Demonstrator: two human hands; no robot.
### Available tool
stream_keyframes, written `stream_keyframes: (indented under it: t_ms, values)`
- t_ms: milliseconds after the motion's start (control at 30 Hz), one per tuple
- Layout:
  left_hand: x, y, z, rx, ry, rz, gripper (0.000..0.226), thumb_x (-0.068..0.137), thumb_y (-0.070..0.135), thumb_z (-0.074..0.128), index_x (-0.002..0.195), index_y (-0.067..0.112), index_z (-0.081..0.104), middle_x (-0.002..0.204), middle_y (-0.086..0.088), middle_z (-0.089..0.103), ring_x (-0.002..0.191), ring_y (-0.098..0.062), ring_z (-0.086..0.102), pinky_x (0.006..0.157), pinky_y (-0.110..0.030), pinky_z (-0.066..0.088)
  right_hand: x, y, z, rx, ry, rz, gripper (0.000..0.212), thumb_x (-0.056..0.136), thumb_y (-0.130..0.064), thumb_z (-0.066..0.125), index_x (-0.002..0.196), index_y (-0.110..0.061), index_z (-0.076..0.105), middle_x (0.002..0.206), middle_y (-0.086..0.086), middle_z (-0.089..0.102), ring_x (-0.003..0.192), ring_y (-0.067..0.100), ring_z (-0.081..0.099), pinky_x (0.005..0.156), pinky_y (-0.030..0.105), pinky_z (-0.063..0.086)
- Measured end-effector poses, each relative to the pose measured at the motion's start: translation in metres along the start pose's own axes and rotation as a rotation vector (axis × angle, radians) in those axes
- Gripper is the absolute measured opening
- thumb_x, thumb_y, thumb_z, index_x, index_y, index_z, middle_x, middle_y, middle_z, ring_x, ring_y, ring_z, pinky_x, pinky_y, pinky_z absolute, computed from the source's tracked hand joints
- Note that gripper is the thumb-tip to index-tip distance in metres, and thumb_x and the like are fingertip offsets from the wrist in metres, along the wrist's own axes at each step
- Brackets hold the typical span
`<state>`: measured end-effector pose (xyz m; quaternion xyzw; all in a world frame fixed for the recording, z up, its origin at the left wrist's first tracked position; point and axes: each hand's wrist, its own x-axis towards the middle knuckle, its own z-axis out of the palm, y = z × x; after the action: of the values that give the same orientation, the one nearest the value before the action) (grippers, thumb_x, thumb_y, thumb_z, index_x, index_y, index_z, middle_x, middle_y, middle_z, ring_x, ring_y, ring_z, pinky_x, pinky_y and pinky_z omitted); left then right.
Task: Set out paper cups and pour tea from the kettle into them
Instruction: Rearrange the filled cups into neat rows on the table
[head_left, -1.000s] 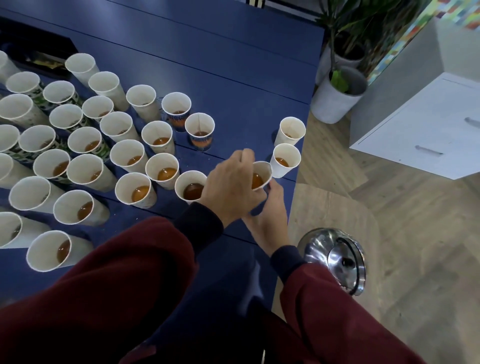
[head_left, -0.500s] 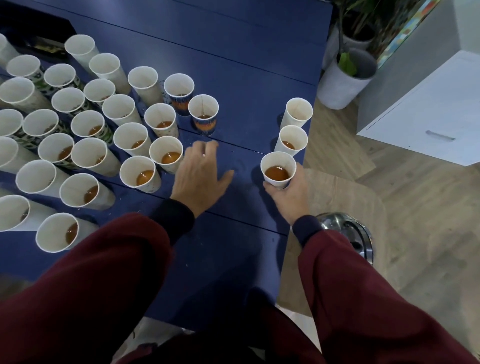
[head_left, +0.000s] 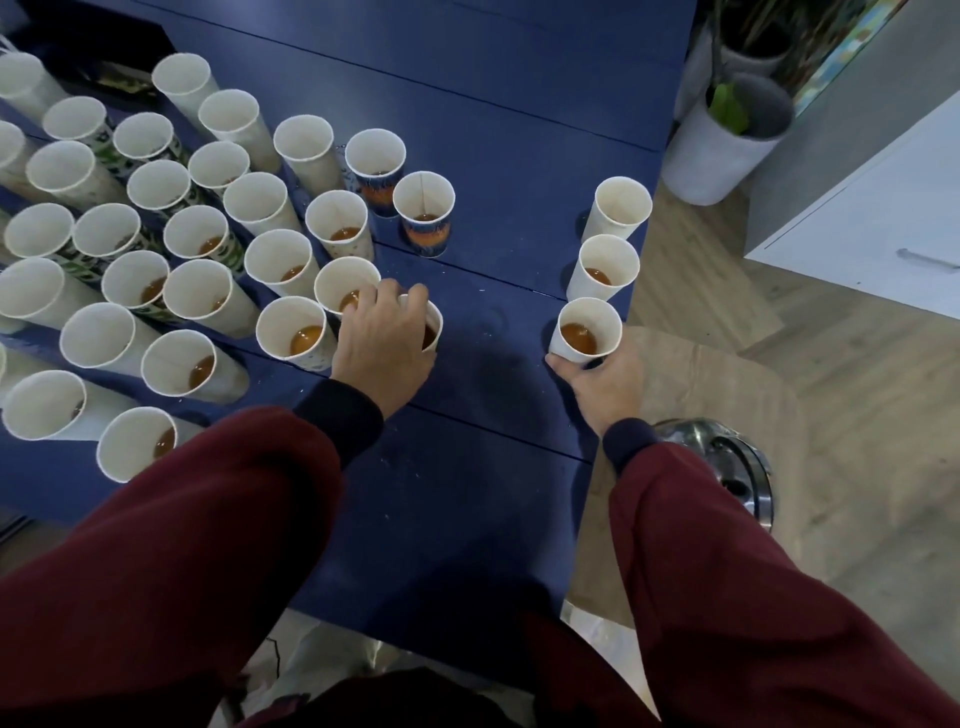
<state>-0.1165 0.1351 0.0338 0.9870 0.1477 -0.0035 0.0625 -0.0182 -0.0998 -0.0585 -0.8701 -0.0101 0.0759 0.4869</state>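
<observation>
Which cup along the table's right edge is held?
The nearest cup: the right hand grips its base; the middle cup and far cup stand free.

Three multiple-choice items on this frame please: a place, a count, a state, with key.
1. Where is the kettle relative to the blue table? A on its middle; B off it, low at its right; C on its far end.
2. How many paper cups line the table's right edge? A two; B five; C three.
3. The cup in the right hand is: A holding tea; B empty; C tipped over.
Key: B, it sits beyond the right edge; C, three in a column; A, brown liquid inside.
</observation>
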Motion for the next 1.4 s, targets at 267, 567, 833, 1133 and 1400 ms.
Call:
stream_keyframes:
  t_ms: [267, 567, 833, 1133, 1400]
  values:
    - [-0.009, 0.004, -0.007, -0.130, -0.030, -0.001, 0.054, 0.081, 0.036, 0.076, 0.124, 0.012, 0.052, 0.117, -0.014, 0.055, 0.104, -0.032, 0.052, 0.072, -0.040, 0.049, -0.017, 0.001, -0.004, -0.024, -0.004, 0.025, 0.063, 0.070, -0.009, 0.087, 0.123, -0.011, 0.053, 0.113, -0.005, 0.061, 0.100, 0.009, 0.057, 0.081, 0.003, 0.040]
    - [-0.024, 0.021, -0.030, -0.199, 0.025, 0.156, 0.062, 0.071, 0.047, 0.080, 0.117, 0.013, 0.058, 0.106, -0.011, 0.055, 0.093, -0.031, 0.053, 0.063, -0.037, 0.043, -0.088, -0.035, 0.015, 0.041, 0.108, 0.113, 0.039, 0.075, -0.011, 0.076, 0.109, -0.015, 0.057, 0.111, 0.004, 0.059, 0.096, 0.012, 0.058, 0.095, 0.042, 0.050]
    - [-0.048, 0.022, -0.049, -0.292, 0.024, 0.344, 0.065, 0.069, 0.060, 0.075, 0.117, 0.019, 0.060, 0.100, -0.002, 0.055, 0.089, -0.021, 0.054, 0.063, -0.033, 0.043, -0.126, -0.087, 0.046, 0.090, -0.148, -0.099, 0.058, 0.069, -0.045, 0.085, 0.115, -0.033, 0.053, 0.105, -0.014, 0.066, 0.096, 0.006, 0.064, 0.079, 0.036, 0.058]
    - [-0.001, -0.037, -0.041, -0.091, 0.063, -0.085, 0.072, 0.089, 0.055, 0.062, 0.128, -0.004, 0.046, 0.124, -0.033, 0.050, 0.113, -0.046, 0.049, 0.098, -0.051, 0.040, -0.128, -0.065, 0.033, 0.068, -0.004, -0.144, 0.059, 0.067, -0.035, 0.091, 0.112, -0.026, 0.054, 0.111, -0.007, 0.059, 0.101, 0.009, 0.060, 0.087, 0.035, 0.053]
    - [0.015, -0.056, -0.014, -0.060, -0.061, -0.192, 0.073, 0.084, 0.044, 0.070, 0.136, 0.003, 0.039, 0.118, -0.034, 0.049, 0.107, -0.052, 0.052, 0.086, -0.055, 0.046, -0.109, -0.025, 0.003, 0.039, 0.052, -0.049, 0.055, 0.066, -0.029, 0.094, 0.105, -0.038, 0.057, 0.108, -0.008, 0.066, 0.095, -0.005, 0.062, 0.079, 0.011, 0.046]
